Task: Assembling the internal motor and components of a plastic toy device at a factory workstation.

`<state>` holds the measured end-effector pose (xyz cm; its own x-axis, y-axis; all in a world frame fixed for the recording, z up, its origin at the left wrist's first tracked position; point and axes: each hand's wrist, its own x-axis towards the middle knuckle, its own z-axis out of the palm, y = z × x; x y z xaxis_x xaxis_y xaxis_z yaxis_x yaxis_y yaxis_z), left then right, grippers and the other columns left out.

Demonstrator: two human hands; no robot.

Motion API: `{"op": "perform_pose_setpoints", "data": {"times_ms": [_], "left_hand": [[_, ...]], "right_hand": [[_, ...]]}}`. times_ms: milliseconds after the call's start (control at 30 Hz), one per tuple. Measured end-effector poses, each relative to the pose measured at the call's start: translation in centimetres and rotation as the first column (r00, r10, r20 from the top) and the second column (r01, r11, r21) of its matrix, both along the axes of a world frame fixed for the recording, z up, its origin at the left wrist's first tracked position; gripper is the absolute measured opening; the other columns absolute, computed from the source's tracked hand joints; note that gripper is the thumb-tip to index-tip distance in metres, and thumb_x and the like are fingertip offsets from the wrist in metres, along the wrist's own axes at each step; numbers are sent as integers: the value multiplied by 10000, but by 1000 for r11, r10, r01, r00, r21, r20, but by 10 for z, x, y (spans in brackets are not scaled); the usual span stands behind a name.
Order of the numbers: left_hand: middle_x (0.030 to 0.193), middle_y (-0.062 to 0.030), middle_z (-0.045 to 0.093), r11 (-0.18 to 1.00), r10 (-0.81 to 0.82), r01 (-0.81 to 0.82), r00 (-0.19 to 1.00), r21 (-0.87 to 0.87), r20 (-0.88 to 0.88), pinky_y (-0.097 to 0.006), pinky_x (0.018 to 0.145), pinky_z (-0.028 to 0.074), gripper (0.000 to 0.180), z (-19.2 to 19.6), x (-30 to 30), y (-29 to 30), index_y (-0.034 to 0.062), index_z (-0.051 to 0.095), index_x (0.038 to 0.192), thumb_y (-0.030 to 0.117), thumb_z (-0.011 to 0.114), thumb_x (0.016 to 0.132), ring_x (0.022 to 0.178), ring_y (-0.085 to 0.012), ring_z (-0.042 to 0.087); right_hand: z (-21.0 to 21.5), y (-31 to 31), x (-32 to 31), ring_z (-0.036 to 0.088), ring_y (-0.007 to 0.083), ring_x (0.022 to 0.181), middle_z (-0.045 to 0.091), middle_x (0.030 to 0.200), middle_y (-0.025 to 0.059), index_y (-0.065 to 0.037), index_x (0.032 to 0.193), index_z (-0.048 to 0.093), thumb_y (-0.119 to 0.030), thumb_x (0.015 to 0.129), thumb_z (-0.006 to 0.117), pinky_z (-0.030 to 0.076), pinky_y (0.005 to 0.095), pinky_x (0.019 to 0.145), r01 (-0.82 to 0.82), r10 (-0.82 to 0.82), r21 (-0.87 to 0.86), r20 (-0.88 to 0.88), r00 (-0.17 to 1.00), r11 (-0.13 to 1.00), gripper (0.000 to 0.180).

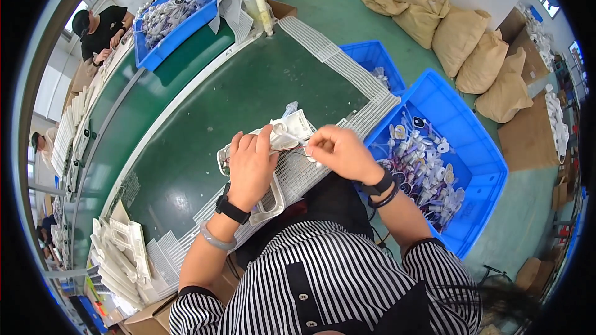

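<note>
White housing on bench. Left hand clamps it, fingers curled over, apparently for steadiness; right hand pinches thumb to forefinger, seemingly on wire. Bin right of bench, likely for reach.

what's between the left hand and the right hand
In the head view, part of a white plastic casing and some thin wires lie between left hand and right hand.

From my head, a wide fisheye camera looks down, fairly near, on my hands and the table.
</note>
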<state>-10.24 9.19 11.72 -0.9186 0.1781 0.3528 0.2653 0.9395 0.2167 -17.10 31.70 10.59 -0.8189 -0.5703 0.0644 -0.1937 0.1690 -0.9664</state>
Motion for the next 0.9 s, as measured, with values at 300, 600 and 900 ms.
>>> {"op": "perform_pose_setpoints", "data": {"times_ms": [300,600,900], "left_hand": [[1055,-72,622,953,-267,260,963,-156,-27,-415,897,481,291,-10,-2,43,70,649,1107,118,645,821,1049,-276,588],[1012,-66,587,927,-103,89,994,-363,-20,-358,760,466,258,-22,-19,88,42,661,1036,138,632,798,917,-219,566],[1033,-81,612,947,-81,103,993,-303,83,-367,752,519,350,-31,-17,90,61,638,1163,128,626,819,949,-235,597]], "right_hand": [[-13,12,-24,674,310,791,661,869,81,-87,906,699,-198,875,718,526,415,672,253,-114,257,-455,883,933,118],[-23,22,-26,674,283,758,665,861,76,-82,926,708,-182,881,711,523,372,658,244,-145,243,-363,920,939,109],[-35,20,-22,682,267,760,666,845,82,-71,922,708,-173,863,731,527,368,665,292,-197,227,-366,910,929,120]]}}
